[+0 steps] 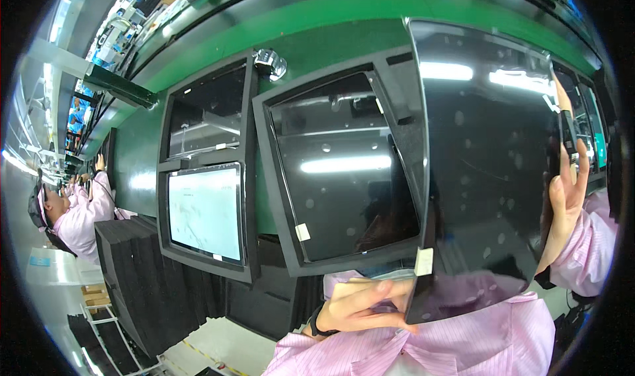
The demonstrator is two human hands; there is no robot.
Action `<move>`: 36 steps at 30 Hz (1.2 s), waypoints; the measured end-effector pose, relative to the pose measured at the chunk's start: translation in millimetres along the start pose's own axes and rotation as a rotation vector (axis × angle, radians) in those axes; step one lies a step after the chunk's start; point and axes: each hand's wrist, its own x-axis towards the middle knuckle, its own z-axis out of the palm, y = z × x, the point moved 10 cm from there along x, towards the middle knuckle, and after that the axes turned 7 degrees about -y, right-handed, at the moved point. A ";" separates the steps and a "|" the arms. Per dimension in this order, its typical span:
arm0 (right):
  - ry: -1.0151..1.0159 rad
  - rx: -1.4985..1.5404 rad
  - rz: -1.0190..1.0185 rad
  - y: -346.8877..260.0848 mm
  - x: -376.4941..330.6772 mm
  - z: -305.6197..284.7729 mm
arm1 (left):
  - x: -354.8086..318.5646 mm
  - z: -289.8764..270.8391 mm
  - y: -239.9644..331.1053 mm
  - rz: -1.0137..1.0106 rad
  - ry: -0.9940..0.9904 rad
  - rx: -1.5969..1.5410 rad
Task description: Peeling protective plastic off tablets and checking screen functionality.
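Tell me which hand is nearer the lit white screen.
Left. The left hand, at the lower left corner of the held dark panel, appears below and right of the lit white screen; the right hand is farther off, at the panel's right edge.

- The head-worn fisheye looks steeply down over the table (pixel 344 35), bending straight edges.
- The wearer's shirt (pixel 463 341) shows at the lower edge.
- A held dark panel (pixel 479 197), right of centre, sits closest.
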 end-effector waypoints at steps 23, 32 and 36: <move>-0.057 0.008 -0.212 -27.2 -29.2 29.1 | 2.2 -14.4 21.9 -0.246 0.164 -0.199; -0.021 0.152 -0.240 -3.3 -56.3 52.9 | 30.5 -56.9 91.1 -0.215 0.406 0.289; -0.032 0.134 -0.249 -7.4 -69.9 63.5 | 27.0 -59.8 108.8 -0.271 0.454 0.511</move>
